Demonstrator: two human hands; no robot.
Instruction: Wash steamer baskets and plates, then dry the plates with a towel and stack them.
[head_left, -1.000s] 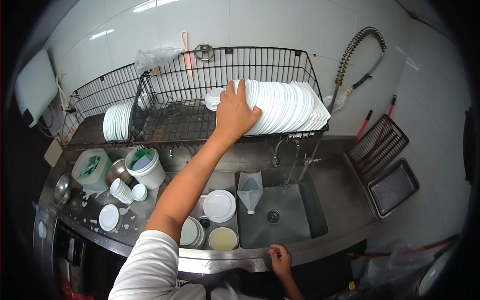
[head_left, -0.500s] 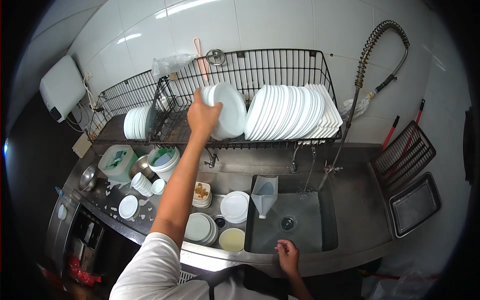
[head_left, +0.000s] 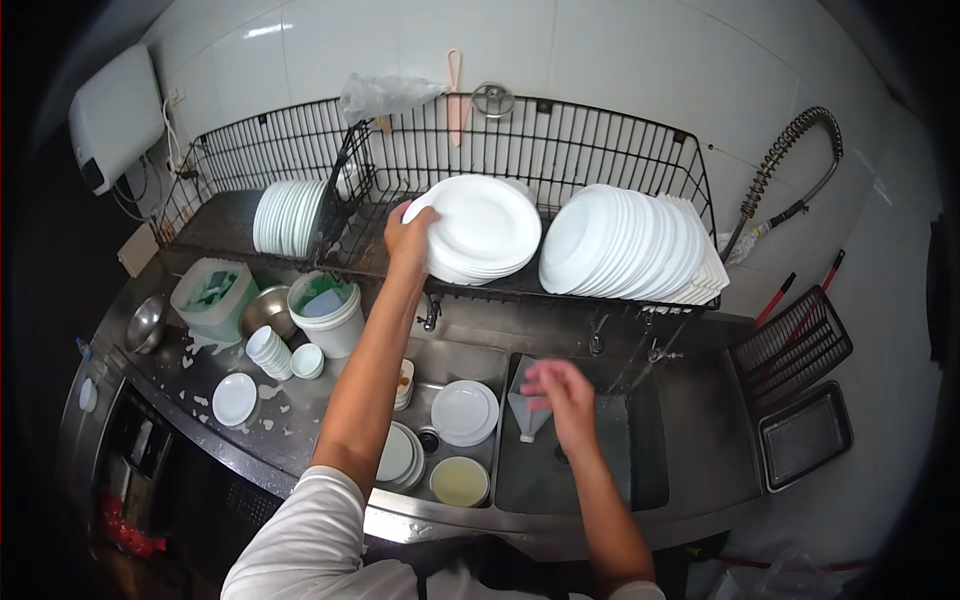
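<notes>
L hand (head_left: 408, 236) is gripping the left rim of a stack of white plates (head_left: 482, 228), fingers clenched on the edge, holding it tilted over the wire rack (head_left: 560, 160) at far centre. R hand (head_left: 560, 392) is hovering above the sink basin (head_left: 640, 470), blurred, fingers spread loose and holding nothing.

Containers: the rack is carrying a long row of upright white plates (head_left: 632, 246) to the right of the held stack, w/ a gap between. A second rack (head_left: 225, 165) at far left is holding a shorter row of plates (head_left: 288, 216). The left basin is holding a flat plate stack (head_left: 464, 411), another stack (head_left: 398, 455) nearer, and a bowl of yellowish liquid (head_left: 460, 480). The right basin is holding a clear jug (head_left: 524, 408) lying partly under the R hand.

Around: white bucket (head_left: 327, 314) w/ green and blue items inside, green tub (head_left: 211, 296), steel bowl (head_left: 146, 323), stacked small cups (head_left: 268, 352), saucer (head_left: 234, 398) on the wet left counter. Spring faucet hose (head_left: 795, 160) is hanging at far right; dark tray (head_left: 805, 436) at right.
</notes>
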